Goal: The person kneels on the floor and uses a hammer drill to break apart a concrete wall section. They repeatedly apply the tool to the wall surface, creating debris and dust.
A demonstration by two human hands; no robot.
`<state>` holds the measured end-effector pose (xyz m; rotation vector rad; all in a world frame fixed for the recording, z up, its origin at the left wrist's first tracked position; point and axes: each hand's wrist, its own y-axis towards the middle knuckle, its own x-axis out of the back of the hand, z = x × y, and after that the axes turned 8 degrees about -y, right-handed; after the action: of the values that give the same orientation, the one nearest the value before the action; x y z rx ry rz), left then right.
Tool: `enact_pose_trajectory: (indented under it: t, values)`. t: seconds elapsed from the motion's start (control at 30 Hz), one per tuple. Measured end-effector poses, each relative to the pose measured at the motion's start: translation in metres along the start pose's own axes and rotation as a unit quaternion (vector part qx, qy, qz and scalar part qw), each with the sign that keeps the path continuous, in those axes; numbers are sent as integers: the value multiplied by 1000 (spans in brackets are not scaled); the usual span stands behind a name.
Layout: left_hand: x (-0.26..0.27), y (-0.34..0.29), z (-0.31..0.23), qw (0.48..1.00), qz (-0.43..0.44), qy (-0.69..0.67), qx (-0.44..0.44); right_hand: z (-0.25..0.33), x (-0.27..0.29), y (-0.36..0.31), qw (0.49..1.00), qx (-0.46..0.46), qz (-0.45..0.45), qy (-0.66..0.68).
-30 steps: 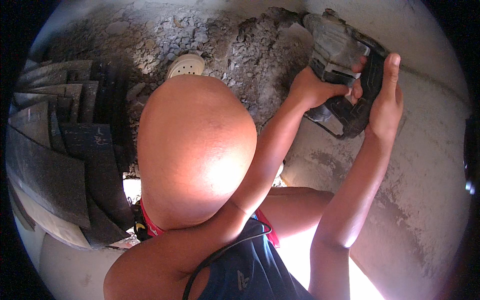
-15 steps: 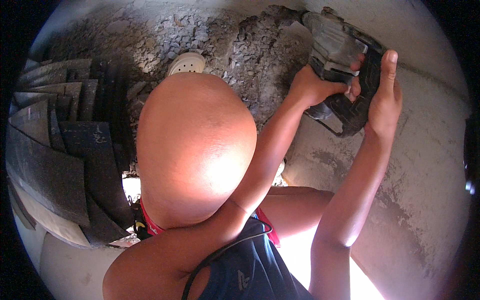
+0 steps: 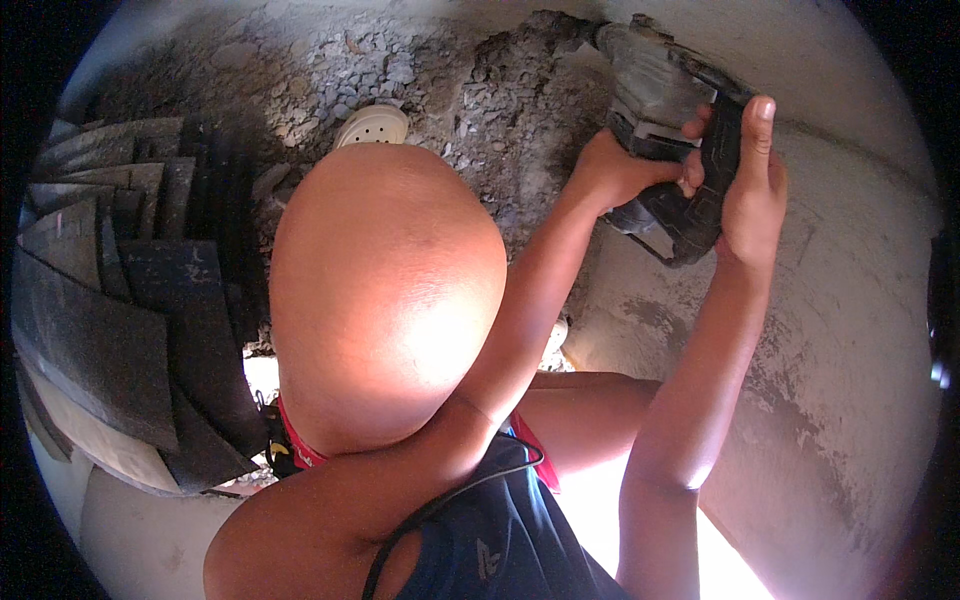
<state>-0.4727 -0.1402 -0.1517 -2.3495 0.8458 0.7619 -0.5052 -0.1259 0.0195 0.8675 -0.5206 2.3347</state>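
A dusty grey and black demolition hammer (image 3: 655, 90) is held at the upper right, with its front end pointing toward the broken ground by the wall. My right hand (image 3: 752, 205) wraps its rear black handle; the thumb points up and fingertips show through the handle's opening. My left hand (image 3: 625, 172) grips the tool's near side, thumb stretched toward the handle and its other fingers hidden. The working tip meets the rubble (image 3: 535, 65) in shadow, so I cannot tell how deep it sits.
Dark flat sheets (image 3: 90, 330) are stacked at the left. My bent knee (image 3: 390, 290) rises in the middle, with a pale perforated clog (image 3: 372, 125) beyond it on loose stones. A stained plaster wall (image 3: 840, 330) runs along the right side.
The demolition hammer has shifted slightly left and away from me, both hands moving with it. My grip looks the same, and my knee has moved slightly left.
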Motion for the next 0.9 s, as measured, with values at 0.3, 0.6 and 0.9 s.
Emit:
enact_pose_trajectory:
  t: [0.3, 0.6, 0.9]
  values:
    - [59, -12, 45, 988, 1, -153, -35, -35, -63, -33, 990, 58, 85, -96]
    - [39, -42, 22, 986, 11, -165, -1, -35, -57, -69, 995, 49, 31, -76]
    - [18, -48, -18, 997, -34, 58, 26, 18, -7, -33, 998, -42, -43, 33]
